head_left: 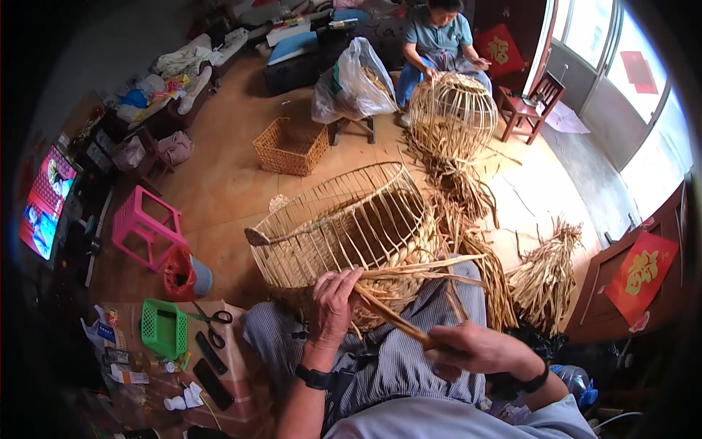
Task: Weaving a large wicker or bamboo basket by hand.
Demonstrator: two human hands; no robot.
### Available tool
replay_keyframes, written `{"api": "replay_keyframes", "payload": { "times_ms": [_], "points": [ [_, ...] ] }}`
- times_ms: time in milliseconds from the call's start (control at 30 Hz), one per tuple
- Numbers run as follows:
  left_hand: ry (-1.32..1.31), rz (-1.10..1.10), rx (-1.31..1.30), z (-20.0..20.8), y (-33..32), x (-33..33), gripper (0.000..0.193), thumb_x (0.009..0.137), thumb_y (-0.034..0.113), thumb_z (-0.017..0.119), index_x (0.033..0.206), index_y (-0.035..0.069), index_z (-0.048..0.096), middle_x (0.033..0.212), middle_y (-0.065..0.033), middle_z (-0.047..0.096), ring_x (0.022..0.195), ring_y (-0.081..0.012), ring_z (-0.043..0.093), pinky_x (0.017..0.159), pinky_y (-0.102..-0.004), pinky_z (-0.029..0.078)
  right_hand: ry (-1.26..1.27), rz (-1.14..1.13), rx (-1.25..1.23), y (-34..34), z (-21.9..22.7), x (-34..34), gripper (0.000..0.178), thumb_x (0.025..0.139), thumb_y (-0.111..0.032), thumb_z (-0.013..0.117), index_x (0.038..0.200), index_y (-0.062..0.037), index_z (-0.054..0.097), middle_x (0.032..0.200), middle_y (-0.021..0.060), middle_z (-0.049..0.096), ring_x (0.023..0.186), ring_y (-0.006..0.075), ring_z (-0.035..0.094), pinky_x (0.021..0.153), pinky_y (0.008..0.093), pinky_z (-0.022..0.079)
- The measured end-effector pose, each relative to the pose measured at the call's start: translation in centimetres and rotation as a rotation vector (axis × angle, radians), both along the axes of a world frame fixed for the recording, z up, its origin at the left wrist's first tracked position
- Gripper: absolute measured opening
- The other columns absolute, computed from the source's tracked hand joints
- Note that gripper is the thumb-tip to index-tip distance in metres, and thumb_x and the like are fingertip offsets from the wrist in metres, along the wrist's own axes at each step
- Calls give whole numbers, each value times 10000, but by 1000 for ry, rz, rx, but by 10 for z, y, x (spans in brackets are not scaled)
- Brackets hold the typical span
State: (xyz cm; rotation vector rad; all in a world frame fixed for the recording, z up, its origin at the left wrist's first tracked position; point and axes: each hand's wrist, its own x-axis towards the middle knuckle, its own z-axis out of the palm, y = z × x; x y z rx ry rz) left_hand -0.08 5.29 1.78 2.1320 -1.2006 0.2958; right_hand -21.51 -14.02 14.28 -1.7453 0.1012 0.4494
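Note:
A large half-woven basket [296, 260] leans across my lap, its bare ribs running up to a rim and thick plaited weave lower down. My left hand [335, 304] is closed at the basket's near side, fingers pinching the dried plant strips there. From it a long tan strip [395, 317] stretches toward my right hand [468, 350], which is closed round its other end and slightly blurred. More loose strips [446, 267] stick out over my right thigh. The basket's underside against my legs is hidden.
Bundles of dried strips [548, 274] lie at right. Ahead, a person [439, 36] works on another ribbed basket [453, 110]. A wicker basket [292, 150], pink stool [146, 227] and bin [191, 274] stand left. Scissors [216, 322] and a green basket [164, 329] rest on a low table.

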Motion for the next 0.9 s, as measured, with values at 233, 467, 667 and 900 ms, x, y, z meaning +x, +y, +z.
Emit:
{"api": "replay_keyframes", "payload": {
  "times_ms": [233, 467, 667, 900],
  "points": [
    [83, 20, -30, 14, -16, -2, 465, 757, -51, 771, 1193, 102, 730, 1099, -124, 752, 1022, -351, 681, 938, -436, 533, -793, -931, 899, -85, 4, -85, 378, 1088, -297, 418, 825, -61, 552, 640, 50, 533, 482, 186, 547, 436, 343, 465],
    [171, 84, 112, 10, -12, 16, 179, 953, 188, 703, 1043, 42, 652, 874, -180, 686, 876, -398, 640, 783, -480, 515, -333, -474, 470, -44, -81, 12, 86, 1020, -50, 600, 1087, -35, 650, 1007, 50, 675, 847, 168, 664, 711, 312, 565],
    [132, 124, 108, 23, -12, 10, 206, 966, 198, 678, 1043, 10, 644, 888, -188, 686, 933, -416, 629, 821, -493, 504, -452, -351, -181, 15, -83, 99, 242, 985, -129, 701, 1144, 35, 622, 897, 90, 693, 848, 201, 692, 739, 344, 560],
    [99, 153, 70, 5, -20, -2, 96, 952, 104, 659, 1005, 32, 625, 954, -197, 699, 982, -421, 635, 862, -491, 493, -234, -592, 329, 21, -92, 153, 293, 1000, -203, 722, 1168, 18, 629, 896, 91, 737, 776, 133, 692, 651, 292, 564]
  ]
}}
